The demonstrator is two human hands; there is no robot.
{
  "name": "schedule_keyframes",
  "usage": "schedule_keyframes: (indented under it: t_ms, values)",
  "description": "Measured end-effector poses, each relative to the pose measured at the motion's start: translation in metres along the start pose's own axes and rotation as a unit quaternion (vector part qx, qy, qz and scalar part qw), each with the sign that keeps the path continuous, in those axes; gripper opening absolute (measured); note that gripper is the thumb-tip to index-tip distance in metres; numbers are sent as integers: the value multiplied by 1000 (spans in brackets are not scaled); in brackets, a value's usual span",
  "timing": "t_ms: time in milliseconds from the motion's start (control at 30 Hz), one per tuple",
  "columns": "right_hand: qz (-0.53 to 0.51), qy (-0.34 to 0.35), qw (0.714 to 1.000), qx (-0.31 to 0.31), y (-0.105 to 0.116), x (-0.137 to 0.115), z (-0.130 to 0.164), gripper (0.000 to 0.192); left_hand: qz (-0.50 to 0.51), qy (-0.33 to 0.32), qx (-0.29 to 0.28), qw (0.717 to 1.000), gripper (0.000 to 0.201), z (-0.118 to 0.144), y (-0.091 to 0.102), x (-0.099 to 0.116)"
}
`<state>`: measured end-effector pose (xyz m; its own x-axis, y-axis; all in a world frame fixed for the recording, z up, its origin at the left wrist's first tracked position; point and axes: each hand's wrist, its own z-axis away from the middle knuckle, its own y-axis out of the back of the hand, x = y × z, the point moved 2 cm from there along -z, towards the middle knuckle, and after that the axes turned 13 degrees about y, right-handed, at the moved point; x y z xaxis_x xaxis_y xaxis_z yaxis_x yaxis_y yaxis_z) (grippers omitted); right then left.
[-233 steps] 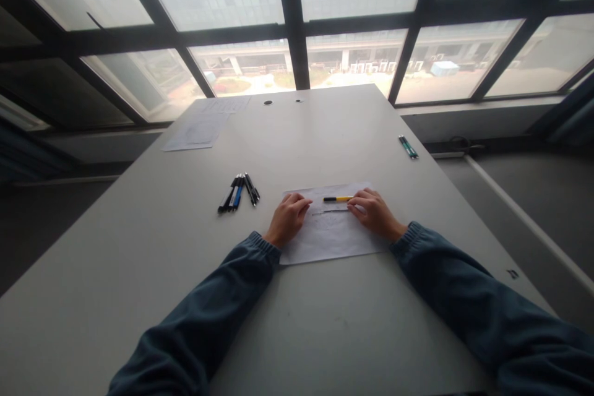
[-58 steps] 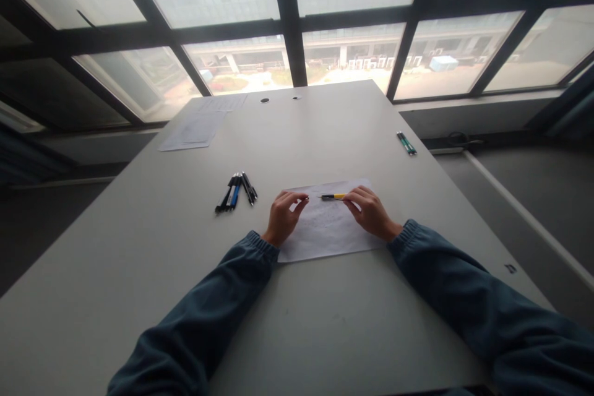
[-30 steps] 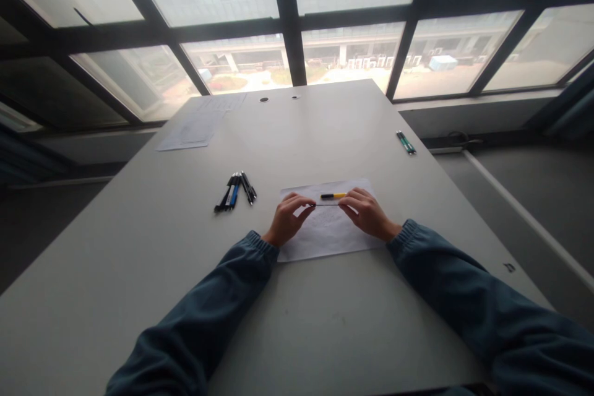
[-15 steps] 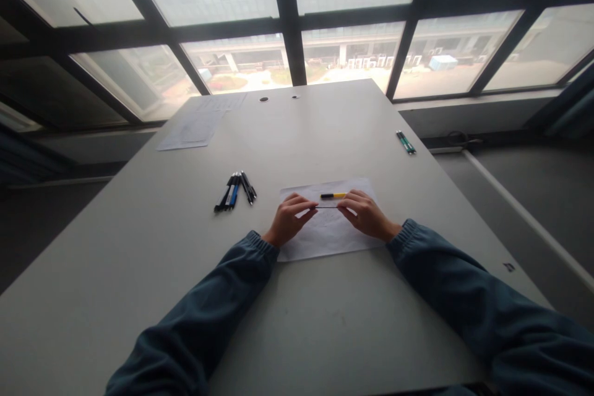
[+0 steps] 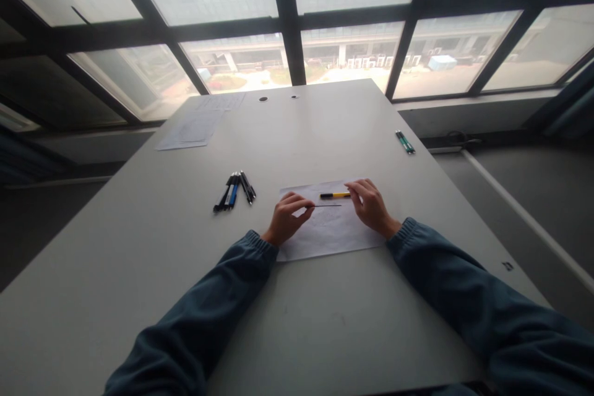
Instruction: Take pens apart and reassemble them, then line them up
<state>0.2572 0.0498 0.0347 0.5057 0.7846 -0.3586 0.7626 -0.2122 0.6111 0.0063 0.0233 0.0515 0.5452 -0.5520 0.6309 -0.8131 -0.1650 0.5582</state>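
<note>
Left hand [image 5: 286,220] pinches one end of a thin refill [image 5: 327,205] over the paper [image 5: 325,236]. Right hand [image 5: 370,205] grips the yellow pen [image 5: 335,195] end. Pens [image 5: 234,190] lie left on the table [image 5: 325,334].

You see a yellow-and-black pen [image 5: 335,195] on white paper [image 5: 327,232] at frame centre, a pale grey table [image 5: 325,322], dark teal sleeves [image 5: 464,297] at the bottom, and black and blue pens [image 5: 234,190] left of centre.
</note>
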Motion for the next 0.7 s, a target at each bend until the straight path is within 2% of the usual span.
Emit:
schedule_keyframes:
  t_ms: [133,267,400,600,700]
  values:
    - [65,-15,995,-77,-7,9,3,29,0,6,4,1000,4,0,0,-1]
    - [85,-20,987,-135,-11,11,6,19,-7,17,10,1000,4,1,0,-2]
    - [80,-30,987,-135,-10,11,6,9,-12,23,21,999,4,1,1,-4]
    - [71,-18,987,-141,-13,12,7,9,-31,57,51,997,7,1,3,-4]
    - [60,-26,992,-107,-12,12,7,8,-39,84,88,992,9,0,6,-3]
